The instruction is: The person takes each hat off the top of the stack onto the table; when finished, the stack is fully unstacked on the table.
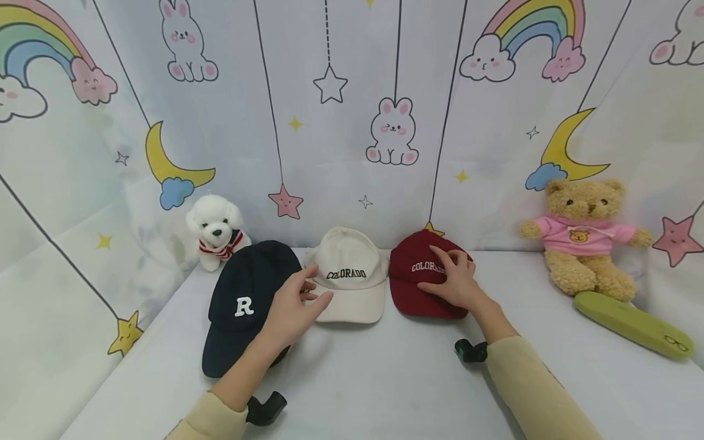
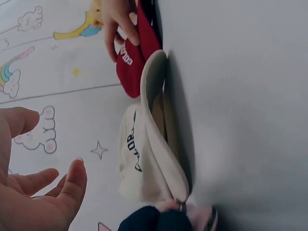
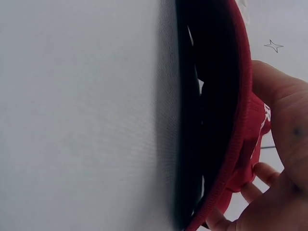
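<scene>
My right hand (image 1: pixel 456 286), fingers spread and unclenched, touches the red cap (image 1: pixel 416 267), brim (image 1: pixel 419 304) toward me, while my relaxed, empty left hand (image 1: pixel 291 310) hovers near the white cap (image 1: pixel 352 284).

Dark-red cloth baseball cap with curved brim (image 1: pixel 409 293): sits crown up on the white surface, brim towards the person, white COLORADO lettering partly covered; the underside of the brim shows dark, its front edge arching clear of the surface.
On its crown: spread fingers of the right hand (image 1: pixel 456 284), thumb lower on the front.
Cream cloth baseball cap with curved brim (image 1: pixel 351 291): between the other two, upright, brim forward, black COLORADO lettering facing out; the left hand (image 1: pixel 294 311) hangs near it, fingers apart.
Navy cloth baseball cap with white R (image 1: pixel 247 284): leftmost, slanted, brim pointing nearer and left, partly behind that hand.
</scene>
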A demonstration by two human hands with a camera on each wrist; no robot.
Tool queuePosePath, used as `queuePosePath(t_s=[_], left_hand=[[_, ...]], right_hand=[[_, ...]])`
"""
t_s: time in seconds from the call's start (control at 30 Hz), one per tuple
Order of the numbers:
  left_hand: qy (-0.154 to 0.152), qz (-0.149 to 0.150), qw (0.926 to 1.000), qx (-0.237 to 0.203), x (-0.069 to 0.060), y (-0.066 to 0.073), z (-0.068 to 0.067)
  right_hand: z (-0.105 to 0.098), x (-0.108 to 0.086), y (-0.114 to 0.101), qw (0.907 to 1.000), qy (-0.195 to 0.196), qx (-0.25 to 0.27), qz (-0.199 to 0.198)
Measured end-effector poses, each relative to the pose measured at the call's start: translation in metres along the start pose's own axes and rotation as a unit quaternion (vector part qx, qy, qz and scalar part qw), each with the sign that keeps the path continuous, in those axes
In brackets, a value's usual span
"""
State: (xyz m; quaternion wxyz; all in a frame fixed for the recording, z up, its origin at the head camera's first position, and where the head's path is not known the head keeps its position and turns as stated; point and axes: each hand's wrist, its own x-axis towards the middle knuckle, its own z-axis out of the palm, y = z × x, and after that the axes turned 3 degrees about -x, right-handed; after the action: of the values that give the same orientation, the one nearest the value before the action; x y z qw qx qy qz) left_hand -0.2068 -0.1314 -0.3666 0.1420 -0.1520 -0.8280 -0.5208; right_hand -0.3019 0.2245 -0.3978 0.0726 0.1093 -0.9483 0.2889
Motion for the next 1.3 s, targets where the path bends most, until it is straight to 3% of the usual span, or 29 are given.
queuePosePath(t_s=[0.33,0.57,0.83,1.13,1.3], left_hand=[[0.04,0.039,0.9983,0.018,-0.011,-0.012,-0.037],[0.089,0.054,0.9944,0.018,-0.022,-0.02,-0.066],[0.109,0.058,0.992,0.025,-0.03,-0.029,-0.086],[0.131,0.067,0.9876,0.056,-0.04,-0.047,-0.102],[0.14,0.052,0.9845,0.093,-0.044,-0.051,-0.111]], right_hand=[[0.0,0.006,0.001,0.9996,-0.008,-0.025,0.008],[-0.008,0.011,-0.009,0.999,0.017,-0.043,0.001],[-0.007,0.019,-0.051,0.9989,0.017,-0.031,-0.031],[0.012,0.025,-0.106,0.9957,0.023,0.01,-0.089],[0.023,0.028,-0.13,0.9924,0.019,0.04,-0.114]])
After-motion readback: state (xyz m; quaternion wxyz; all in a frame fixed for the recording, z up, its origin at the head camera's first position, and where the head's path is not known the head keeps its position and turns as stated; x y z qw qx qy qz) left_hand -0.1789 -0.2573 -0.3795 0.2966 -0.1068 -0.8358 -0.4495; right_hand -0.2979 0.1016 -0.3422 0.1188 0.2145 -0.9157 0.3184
